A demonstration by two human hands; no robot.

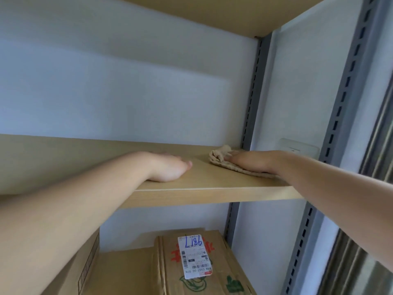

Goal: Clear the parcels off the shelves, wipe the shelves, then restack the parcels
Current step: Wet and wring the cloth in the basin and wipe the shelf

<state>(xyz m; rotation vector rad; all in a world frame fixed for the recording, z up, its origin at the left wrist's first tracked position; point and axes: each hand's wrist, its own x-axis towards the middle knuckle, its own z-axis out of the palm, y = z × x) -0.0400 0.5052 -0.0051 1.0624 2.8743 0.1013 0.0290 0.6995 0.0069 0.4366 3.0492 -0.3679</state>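
A light wooden shelf [204,188] crosses the middle of the view with no parcels on it. My left hand [168,167] lies flat on its surface near the front edge, fingers straight. My right hand [248,162] presses flat on a beige cloth [219,155] at the shelf's right end, close to the back corner. On the shelf below stand cardboard parcels: one with a white label marked in blue ink [194,260], and another [85,269] partly hidden behind my left forearm.
A second wooden shelf [212,13] hangs overhead. Grey slotted uprights [254,92] [342,92] stand at the right against a white wall. A white wall plate [297,146] sits just right of the cloth. Window frames run down the far right edge.
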